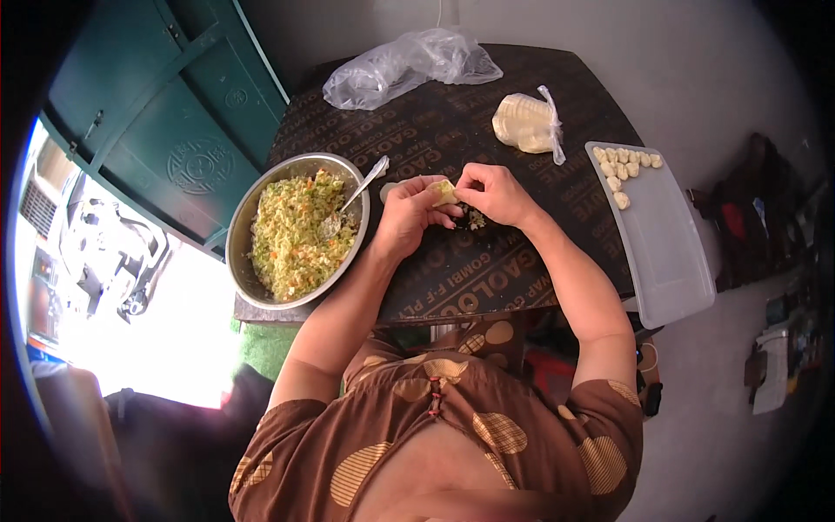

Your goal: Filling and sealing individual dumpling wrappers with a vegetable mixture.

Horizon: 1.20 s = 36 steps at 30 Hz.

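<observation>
Dumpling wrapper (444,193) held up in both hands over the dark bench (435,135).
Left hand (407,216) has it gripped between thumb and fingers, and the right hand's (497,195) fingers are pinching its right edge. Steel bowl (240,254) of chopped veggie filling (296,230) sits to the left, spoon (359,190) stuck in it; whitish tray (665,252) with small dumplings (619,163) is off right.
</observation>
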Each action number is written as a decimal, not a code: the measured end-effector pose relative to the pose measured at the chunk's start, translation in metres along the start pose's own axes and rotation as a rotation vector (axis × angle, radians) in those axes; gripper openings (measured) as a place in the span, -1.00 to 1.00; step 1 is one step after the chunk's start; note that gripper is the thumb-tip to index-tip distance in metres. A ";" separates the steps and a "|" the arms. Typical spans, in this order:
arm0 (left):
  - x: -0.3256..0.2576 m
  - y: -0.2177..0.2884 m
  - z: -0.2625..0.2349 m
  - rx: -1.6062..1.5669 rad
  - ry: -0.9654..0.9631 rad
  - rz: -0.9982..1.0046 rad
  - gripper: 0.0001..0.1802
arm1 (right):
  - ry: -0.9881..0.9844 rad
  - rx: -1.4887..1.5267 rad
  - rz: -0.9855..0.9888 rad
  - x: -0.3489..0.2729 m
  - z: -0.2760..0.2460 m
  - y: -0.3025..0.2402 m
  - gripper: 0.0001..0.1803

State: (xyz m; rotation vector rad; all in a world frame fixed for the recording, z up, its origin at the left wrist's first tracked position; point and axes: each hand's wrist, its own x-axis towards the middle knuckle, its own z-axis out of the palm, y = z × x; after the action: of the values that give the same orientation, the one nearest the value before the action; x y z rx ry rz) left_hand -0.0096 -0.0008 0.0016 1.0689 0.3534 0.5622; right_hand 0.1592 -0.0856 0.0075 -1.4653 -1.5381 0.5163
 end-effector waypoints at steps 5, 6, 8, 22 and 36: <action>0.001 0.000 -0.001 0.004 -0.007 0.016 -0.77 | -0.004 -0.006 0.006 0.000 -0.001 0.000 -0.87; 0.001 -0.001 -0.001 0.005 -0.007 0.016 -0.77 | -0.025 0.003 0.015 0.000 -0.002 0.000 -0.88; 0.002 -0.001 -0.002 0.018 0.016 0.002 -0.79 | -0.045 0.012 0.023 0.001 -0.003 0.001 -0.88; 0.001 -0.003 -0.002 0.056 0.058 -0.009 -0.78 | -0.105 -0.041 0.012 0.000 -0.003 -0.005 -0.91; 0.002 -0.007 -0.002 0.231 0.089 0.000 -0.84 | -0.111 -0.064 -0.075 -0.002 0.001 -0.007 -0.92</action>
State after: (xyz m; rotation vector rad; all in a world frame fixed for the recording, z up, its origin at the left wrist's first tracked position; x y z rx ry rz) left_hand -0.0070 -0.0008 -0.0054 1.2684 0.5055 0.5801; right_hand 0.1545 -0.0884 0.0124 -1.4413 -1.7038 0.5151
